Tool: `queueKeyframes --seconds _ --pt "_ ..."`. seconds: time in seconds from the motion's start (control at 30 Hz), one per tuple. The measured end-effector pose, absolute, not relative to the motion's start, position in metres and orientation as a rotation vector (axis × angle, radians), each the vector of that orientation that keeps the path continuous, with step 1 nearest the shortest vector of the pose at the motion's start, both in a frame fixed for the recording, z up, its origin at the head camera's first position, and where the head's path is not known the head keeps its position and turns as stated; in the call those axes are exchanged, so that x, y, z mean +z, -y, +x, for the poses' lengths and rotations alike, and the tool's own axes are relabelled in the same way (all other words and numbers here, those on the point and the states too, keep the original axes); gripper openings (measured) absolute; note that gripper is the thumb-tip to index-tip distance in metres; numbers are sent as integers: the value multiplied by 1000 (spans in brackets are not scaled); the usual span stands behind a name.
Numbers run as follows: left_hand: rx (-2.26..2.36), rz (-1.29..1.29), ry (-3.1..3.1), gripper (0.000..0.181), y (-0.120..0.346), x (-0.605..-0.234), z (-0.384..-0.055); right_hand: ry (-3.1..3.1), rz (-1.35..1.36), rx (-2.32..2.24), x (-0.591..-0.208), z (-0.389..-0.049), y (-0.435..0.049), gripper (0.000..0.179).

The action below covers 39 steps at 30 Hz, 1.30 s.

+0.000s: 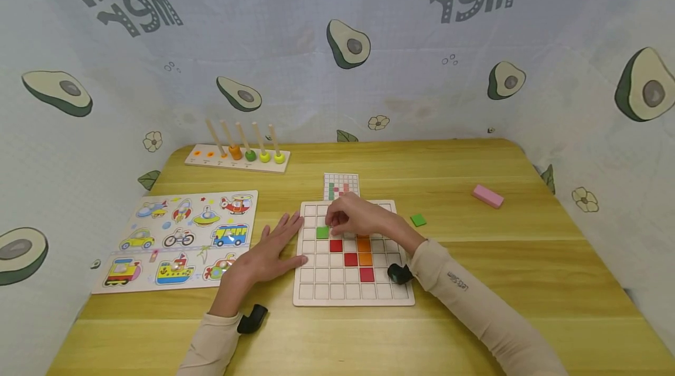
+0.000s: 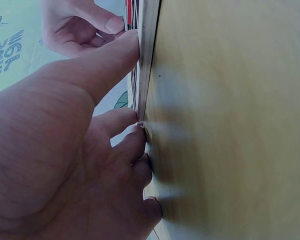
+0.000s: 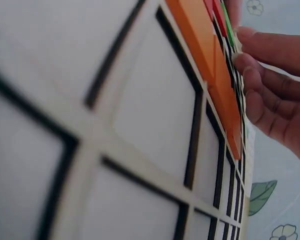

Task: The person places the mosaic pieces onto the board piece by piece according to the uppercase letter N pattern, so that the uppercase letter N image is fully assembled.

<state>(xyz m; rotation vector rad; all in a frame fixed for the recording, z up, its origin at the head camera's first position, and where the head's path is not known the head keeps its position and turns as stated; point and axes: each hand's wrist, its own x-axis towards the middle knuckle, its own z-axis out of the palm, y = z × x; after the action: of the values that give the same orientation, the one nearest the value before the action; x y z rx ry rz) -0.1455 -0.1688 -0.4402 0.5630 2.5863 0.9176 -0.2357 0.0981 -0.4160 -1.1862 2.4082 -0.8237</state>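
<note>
A wooden grid board (image 1: 353,292) lies flat, bearing a green tile (image 1: 323,233), a diagonal of red tiles (image 1: 350,259) and a column of orange tiles (image 1: 365,259). My left hand (image 1: 266,254) spreads along the board's left edge, thumb and fingertips touching it. Over the upper squares is my right hand (image 1: 355,215), fingers bent and thumb close to the index finger, just right of the green tile. Whether a tile sits between those fingertips is hidden. Behind the board a small pattern card (image 1: 341,181) is partly covered by the right hand.
A loose green tile (image 1: 418,220) lies right of the board, and a pink block (image 1: 487,196) farther right. On the left is a picture puzzle board (image 1: 197,193) with vehicles. A peg stand (image 1: 237,162) with coloured beads is at the back left.
</note>
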Motion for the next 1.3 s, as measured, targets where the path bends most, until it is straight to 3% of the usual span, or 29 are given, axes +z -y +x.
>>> queueKeyframes --seconds 0.77,1.3 --pt "953 591 -2577 86 171 -442 -146 -2195 -967 -1218 -403 -245 -178 18" --pt "955 596 -2571 85 170 -442 -146 -2255 -898 -1246 -413 -246 -233 22"
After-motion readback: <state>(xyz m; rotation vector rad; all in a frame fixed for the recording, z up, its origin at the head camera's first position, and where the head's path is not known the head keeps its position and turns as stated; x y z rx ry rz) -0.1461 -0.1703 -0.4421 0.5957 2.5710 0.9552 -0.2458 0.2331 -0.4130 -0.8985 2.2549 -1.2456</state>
